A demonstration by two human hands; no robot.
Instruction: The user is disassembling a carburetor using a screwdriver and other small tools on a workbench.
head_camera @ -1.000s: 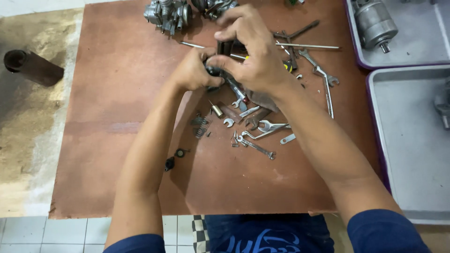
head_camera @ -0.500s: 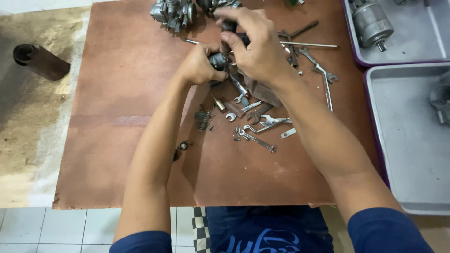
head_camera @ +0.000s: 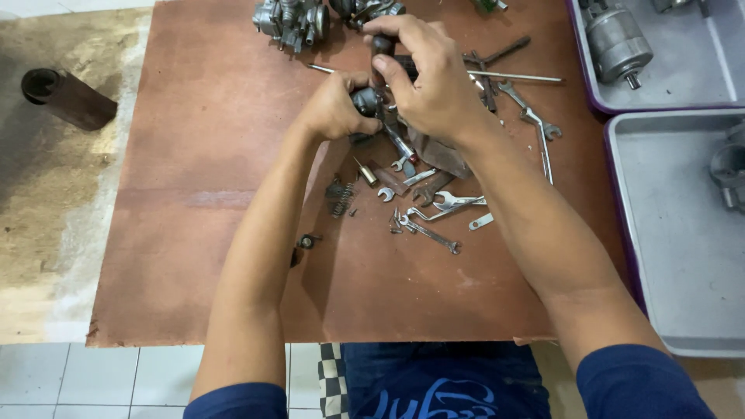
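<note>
1. Left hand (head_camera: pixel 335 107) fingers clamp the small metal part (head_camera: pixel 365 101) above the worktop (head_camera: pixel 194 194); it may slip into the scattered spanners (head_camera: pixel 434 206).
2. Right hand (head_camera: pixel 434 81) fingers, closed round the dark tool handle (head_camera: pixel 380 45), could skid off.

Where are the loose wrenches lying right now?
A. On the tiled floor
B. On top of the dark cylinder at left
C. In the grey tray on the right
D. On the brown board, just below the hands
D: the wrenches lie scattered on the brown board, just below the left hand and right hand, not in the grey tray.
</note>
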